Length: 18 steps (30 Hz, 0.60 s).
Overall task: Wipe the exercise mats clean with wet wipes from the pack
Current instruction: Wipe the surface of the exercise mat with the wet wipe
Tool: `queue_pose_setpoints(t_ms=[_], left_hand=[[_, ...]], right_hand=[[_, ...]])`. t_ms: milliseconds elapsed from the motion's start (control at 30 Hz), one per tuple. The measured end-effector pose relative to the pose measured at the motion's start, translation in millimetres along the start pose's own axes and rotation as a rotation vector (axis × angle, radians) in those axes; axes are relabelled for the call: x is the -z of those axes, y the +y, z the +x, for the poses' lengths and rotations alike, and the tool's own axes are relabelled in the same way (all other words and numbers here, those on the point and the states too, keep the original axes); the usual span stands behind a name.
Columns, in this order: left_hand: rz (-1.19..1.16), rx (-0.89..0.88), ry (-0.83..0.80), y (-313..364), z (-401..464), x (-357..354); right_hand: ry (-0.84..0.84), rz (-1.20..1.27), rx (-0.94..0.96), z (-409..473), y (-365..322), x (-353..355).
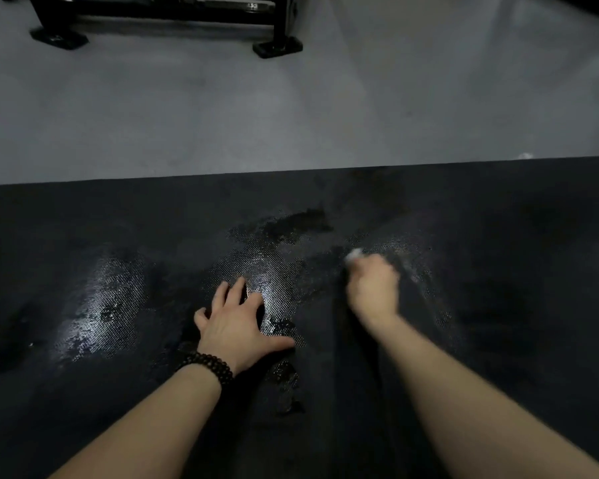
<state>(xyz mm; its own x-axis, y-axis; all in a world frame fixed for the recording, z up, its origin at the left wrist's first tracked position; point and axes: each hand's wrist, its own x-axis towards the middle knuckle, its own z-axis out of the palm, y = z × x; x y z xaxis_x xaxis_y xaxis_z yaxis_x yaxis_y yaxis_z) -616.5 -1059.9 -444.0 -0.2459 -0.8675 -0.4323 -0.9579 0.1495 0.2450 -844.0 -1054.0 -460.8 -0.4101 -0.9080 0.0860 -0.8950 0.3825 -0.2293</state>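
Mid-wipe, I'd say: mat (498,271) centre shiny-wet, edges dull — right hand (372,288) clutches wipe (354,254), left hand (237,319) flat, splayed.

Single head-worn wide-angle view, looking forward and steeply down. Close over the black exercise mat (118,236), both forearms entering from bottom edge. Grey floor (291,115) beyond; equipment frame (173,12) at top edge.
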Motion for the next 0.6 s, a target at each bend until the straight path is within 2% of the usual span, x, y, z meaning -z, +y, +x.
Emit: queue_pose_setpoints(t_ms=[67, 100, 167, 233, 267, 300, 400, 433, 467, 533, 600], left_hand=[[0.032, 0.005, -0.014, 1.7, -0.5, -4.2], [0.048, 0.000, -0.015, 1.5, -1.0, -5.7], [0.064, -0.009, -0.012, -0.8, -1.8, -6.3], [0.064, -0.013, -0.013, -3.1, -0.9, -3.6], [0.053, -0.007, -0.016, -4.3, 0.2, -1.9], [0.039, 0.000, -0.019, -5.7, 1.6, -0.8], [0.009, 0.012, -0.009, -8.9, 4.3, 2.3], [0.005, 0.012, -0.002, -8.1, 4.9, 4.4], [0.003, 0.013, 0.006, -7.2, 6.3, 6.0], [0.010, 0.021, 0.020, -5.1, 9.3, 9.2], [0.030, 0.017, 0.032, -4.3, 12.5, 10.9]], right_hand=[[-0.152, 0.108, 0.275, -35.0, -47.9, -10.5], [-0.220, 0.167, 0.355, -49.1, -64.4, -12.6], [-0.259, 0.297, 0.361, -53.3, -67.5, -16.1], [-0.031, 0.328, 0.256, -29.5, -37.2, -19.8], [0.105, 0.272, 0.172, -11.3, -15.3, -17.0], [0.170, 0.203, 0.047, 6.9, 7.6, -10.5], [0.102, 0.130, -0.295, 45.9, 47.2, 8.7], [0.086, 0.089, -0.312, 48.1, 42.9, 8.2], [0.067, 0.031, -0.243, 44.3, 27.4, 3.4], [0.001, 0.028, 0.070, 16.6, -25.5, -14.5], [-0.195, 0.147, 0.343, -21.2, -77.5, -26.5]])
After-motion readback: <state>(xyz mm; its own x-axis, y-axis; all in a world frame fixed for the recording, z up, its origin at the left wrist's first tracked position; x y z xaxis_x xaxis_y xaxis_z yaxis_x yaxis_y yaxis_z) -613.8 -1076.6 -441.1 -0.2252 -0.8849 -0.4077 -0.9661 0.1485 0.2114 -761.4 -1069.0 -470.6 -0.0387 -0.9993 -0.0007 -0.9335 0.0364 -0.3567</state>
